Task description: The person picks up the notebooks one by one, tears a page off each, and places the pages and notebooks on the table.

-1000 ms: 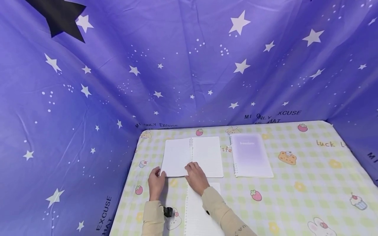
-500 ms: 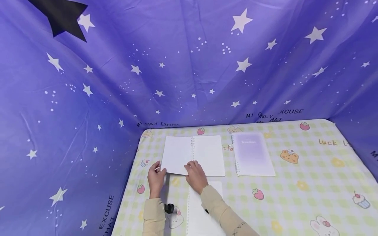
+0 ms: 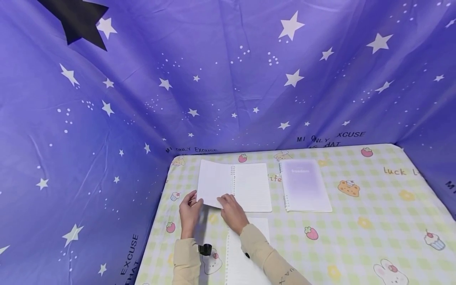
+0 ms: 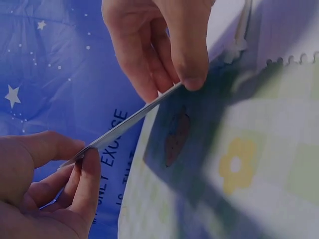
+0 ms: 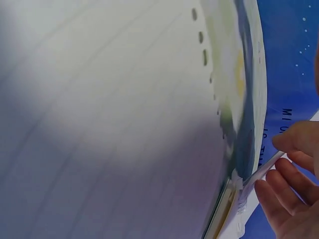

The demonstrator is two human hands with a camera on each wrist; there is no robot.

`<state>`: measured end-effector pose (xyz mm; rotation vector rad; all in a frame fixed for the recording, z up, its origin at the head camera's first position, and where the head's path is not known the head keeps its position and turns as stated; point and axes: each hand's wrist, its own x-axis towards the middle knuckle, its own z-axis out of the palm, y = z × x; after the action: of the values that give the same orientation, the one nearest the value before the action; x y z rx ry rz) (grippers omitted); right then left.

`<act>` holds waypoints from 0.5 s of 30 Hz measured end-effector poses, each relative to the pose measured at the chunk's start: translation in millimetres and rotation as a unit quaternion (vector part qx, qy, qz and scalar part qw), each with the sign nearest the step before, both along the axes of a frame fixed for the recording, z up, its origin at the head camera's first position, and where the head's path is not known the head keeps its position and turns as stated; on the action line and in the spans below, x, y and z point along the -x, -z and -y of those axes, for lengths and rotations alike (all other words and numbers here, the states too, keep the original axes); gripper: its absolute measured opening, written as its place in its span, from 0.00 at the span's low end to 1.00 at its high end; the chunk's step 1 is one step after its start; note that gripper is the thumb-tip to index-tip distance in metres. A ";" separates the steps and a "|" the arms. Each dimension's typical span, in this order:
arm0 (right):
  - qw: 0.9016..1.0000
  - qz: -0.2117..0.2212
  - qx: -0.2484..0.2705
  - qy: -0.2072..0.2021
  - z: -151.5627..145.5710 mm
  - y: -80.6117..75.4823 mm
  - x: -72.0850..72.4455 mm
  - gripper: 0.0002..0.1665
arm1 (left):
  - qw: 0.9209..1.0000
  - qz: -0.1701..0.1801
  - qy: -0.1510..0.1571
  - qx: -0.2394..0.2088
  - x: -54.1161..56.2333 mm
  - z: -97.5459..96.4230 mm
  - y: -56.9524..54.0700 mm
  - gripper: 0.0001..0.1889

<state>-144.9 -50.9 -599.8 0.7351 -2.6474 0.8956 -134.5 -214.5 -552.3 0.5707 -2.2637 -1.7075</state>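
Observation:
An open spiral-bound notebook (image 3: 251, 186) lies at the table's far left-middle, lined page on the right. Its left side (image 3: 215, 180) is tilted up off the table along the near edge. My left hand (image 3: 190, 211) pinches the near left corner between thumb and fingers. Closer to the spine, my right hand (image 3: 233, 211) pinches that same near edge. Seen edge-on in the left wrist view, the raised panel (image 4: 122, 127) is thin and flat, running between both hands. Below the right forearm lies lined paper (image 3: 242, 263) with punched holes along its left edge, partly covered by the sleeve.
A closed purple spiral notebook (image 3: 306, 186) lies right of the open one. The table is covered by a green-checked cloth (image 3: 377, 198) with cartoon prints. Purple star-printed curtain (image 3: 228, 79) stands along the back and sides.
The notebook's left side has been raised off the table, its near edge tilting up. My left hand has risen with the corner, and the right fingers have shifted left onto the near edge.

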 end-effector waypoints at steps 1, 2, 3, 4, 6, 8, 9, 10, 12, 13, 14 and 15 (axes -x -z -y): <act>1.000 0.000 0.003 -0.001 0.3 -0.4 0.1 0.25 | 1.000 -0.003 0.003 -0.004 0.0 -0.9 -1.0 0.22; 1.000 -0.001 0.005 -0.001 0.6 -0.7 0.1 0.26 | 1.000 -0.006 0.005 -0.009 -0.2 -2.0 -2.4 0.22; 1.000 -0.003 0.008 -0.002 0.8 -1.1 0.2 0.26 | 1.000 -0.011 0.008 -0.012 -0.2 -2.8 -3.5 0.22; 1.000 -0.005 0.009 -0.002 0.8 -1.4 0.3 0.26 | 1.000 -0.016 0.012 -0.015 -0.2 -3.7 -4.5 0.22; 1.000 -0.007 0.010 -0.001 0.6 -2.2 0.2 0.26 | 0.999 -0.024 0.019 -0.019 -0.6 -5.5 -6.8 0.22; 1.000 -0.005 0.010 -0.001 0.2 -3.1 0.0 0.26 | 0.999 -0.027 0.024 -0.023 -0.9 -7.3 -9.4 0.22; 1.000 -0.003 0.011 -0.001 0.0 -3.6 -0.2 0.27 | 0.999 -0.029 0.026 -0.024 -1.1 -8.2 -10.9 0.22; 1.000 0.000 0.011 0.000 -0.2 -4.3 -0.3 0.27 | 0.999 -0.030 0.028 -0.026 -1.4 -9.2 -12.8 0.23; 1.000 0.006 0.014 0.001 -0.6 -5.9 -0.6 0.27 | 0.998 -0.033 0.036 -0.033 -2.0 -11.6 -18.5 0.23; 1.000 0.010 0.017 0.002 -0.8 -6.8 -0.6 0.28 | 0.998 -0.034 0.040 -0.038 -2.5 -13.0 -22.3 0.23; 1.000 0.013 0.019 0.002 -1.0 -7.6 -0.6 0.28 | 0.997 -0.037 0.045 -0.041 -3.2 -14.4 -26.0 0.23; 1.000 0.016 0.022 0.002 -1.1 -8.4 -0.4 0.28 | 0.997 -0.040 0.051 -0.046 -4.5 -16.2 -30.6 0.23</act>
<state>-144.5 -49.8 -591.4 0.7115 -2.6468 0.9684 -130.0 -198.3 -521.8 0.4032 -2.2026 -1.8557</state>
